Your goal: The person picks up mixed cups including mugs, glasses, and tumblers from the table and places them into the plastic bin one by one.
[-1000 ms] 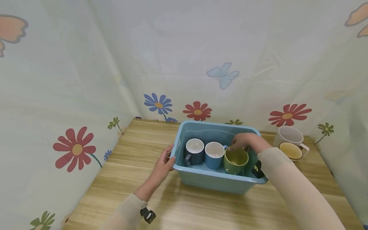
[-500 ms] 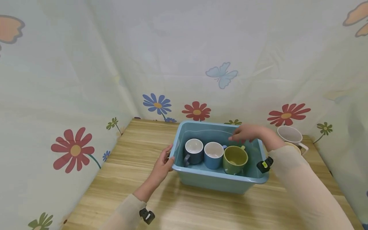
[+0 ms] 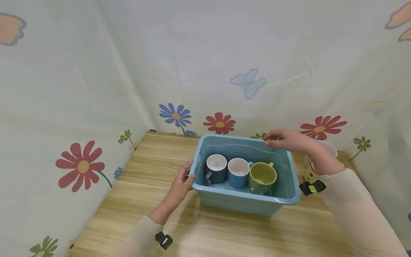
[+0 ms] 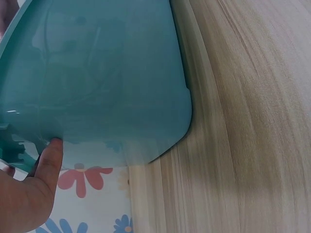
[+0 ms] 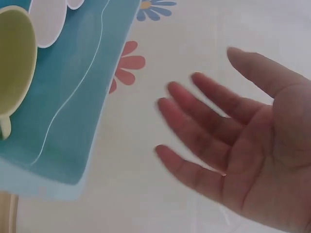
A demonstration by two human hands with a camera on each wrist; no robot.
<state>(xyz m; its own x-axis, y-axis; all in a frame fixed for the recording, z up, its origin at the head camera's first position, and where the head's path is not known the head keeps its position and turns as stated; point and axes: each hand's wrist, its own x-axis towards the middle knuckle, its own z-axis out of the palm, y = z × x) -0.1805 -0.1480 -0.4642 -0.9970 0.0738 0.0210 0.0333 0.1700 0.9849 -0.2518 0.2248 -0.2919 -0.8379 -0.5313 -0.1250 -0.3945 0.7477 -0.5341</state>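
A light-blue plastic basin (image 3: pixel 237 205) stands on the wooden table, and my left hand (image 3: pixel 179 182) holds its left rim. In the left wrist view the thumb (image 4: pixel 50 162) of that hand lies against the basin's end wall (image 4: pixel 112 87). Inside the basin, upright in a row, are a dark blue-grey mug (image 3: pixel 218 175), a blue mug (image 3: pixel 237 178) with a white inside, and a green mug (image 3: pixel 260 185). Over the far right rim hovers my right hand (image 3: pixel 289 140). Its fingers are spread and loosely bent in the right wrist view, holding nothing.
To the basin's right stand a white mug (image 3: pixel 330 148) and a yellow dotted cup (image 3: pixel 310 175), both partly hidden by my right arm. A flower-printed curtain (image 3: pixel 179 71) rises behind the wooden table (image 3: pixel 154 150).
My right hand has let go of the green mug, risen out of the basin and moved right and back. The green mug stays in the basin. My left hand keeps its place.
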